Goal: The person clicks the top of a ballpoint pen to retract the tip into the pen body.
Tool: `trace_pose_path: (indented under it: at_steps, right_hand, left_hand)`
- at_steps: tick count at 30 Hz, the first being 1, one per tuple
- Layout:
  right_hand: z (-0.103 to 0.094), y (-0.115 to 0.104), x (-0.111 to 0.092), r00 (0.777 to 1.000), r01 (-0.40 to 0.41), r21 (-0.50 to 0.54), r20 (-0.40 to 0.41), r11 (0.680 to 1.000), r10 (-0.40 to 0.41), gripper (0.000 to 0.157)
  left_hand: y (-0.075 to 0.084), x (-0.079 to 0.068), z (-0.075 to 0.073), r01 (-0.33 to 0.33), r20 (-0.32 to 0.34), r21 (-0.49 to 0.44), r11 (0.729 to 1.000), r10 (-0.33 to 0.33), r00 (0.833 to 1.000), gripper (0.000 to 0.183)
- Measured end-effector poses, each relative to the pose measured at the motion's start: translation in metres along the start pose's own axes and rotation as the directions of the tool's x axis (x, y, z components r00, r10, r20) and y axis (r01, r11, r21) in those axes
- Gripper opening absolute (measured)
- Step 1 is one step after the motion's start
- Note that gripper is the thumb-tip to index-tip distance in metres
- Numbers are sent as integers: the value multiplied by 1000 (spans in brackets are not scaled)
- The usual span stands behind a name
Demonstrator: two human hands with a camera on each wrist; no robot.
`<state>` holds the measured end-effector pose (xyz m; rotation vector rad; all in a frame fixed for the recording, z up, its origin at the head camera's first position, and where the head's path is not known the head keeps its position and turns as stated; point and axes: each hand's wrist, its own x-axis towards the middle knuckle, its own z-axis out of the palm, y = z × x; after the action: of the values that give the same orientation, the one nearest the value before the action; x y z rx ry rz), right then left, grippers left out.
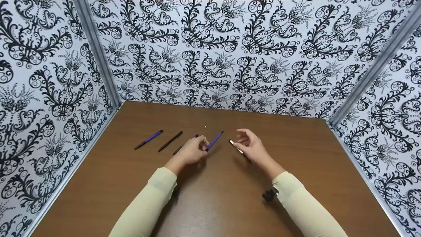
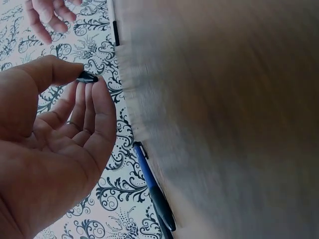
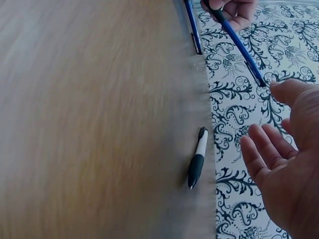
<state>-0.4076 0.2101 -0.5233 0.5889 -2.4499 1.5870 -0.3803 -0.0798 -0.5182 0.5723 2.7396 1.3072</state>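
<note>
My left hand [image 1: 194, 149] pinches a blue pen [image 1: 215, 141] by its dark grip end, between thumb and fingertips. The pen slants up and away above the table; in the left wrist view only its dark tip [image 2: 87, 76] shows at the fingertips. My right hand [image 1: 252, 147] is held with fingers relaxed and parted, nothing between them. A white pen with a black grip [image 3: 198, 162] lies on the table beside it; the right thumb overlaps this pen in the head view. Another pen with a blue barrel [image 1: 179, 149] lies partly hidden behind my left hand.
Further left on the brown table [image 1: 210, 204] lie a blue and black pen [image 1: 149, 139] and a black pen [image 1: 170, 141], slanted roughly alike. Patterned black and white walls [image 1: 213, 56] with metal posts [image 1: 98, 52] enclose the table at the back and sides.
</note>
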Motion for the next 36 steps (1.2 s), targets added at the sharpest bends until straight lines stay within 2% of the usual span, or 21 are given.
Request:
trace_pose_path:
  at_steps: [11,16,24,29,36]
  right_hand:
    - [-16,12,-9,999,25,-28,35,999,-24,52]
    - [-16,11,-12,1000,11,-29,9,1000,-11,51]
    - [-14,11,-13,999,3,-29,-34,1000,-4,52]
    - [-18,14,-13,1000,8,-41,-11,999,-9,51]
    - [-22,15,-13,1000,0,-40,29,999,1,50]
  left_hand:
    - [-7,-1,-5,7,17,41,999,-8,1000,25]
    - [-10,-2,-7,28,29,39,999,-29,999,25]
    - [-9,-8,-12,39,8,43,998,-39,999,23]
    - [-10,-10,-14,33,-12,60,998,-32,999,23]
    - [-14,-9,-16,63,-11,103,993,-62,998,21]
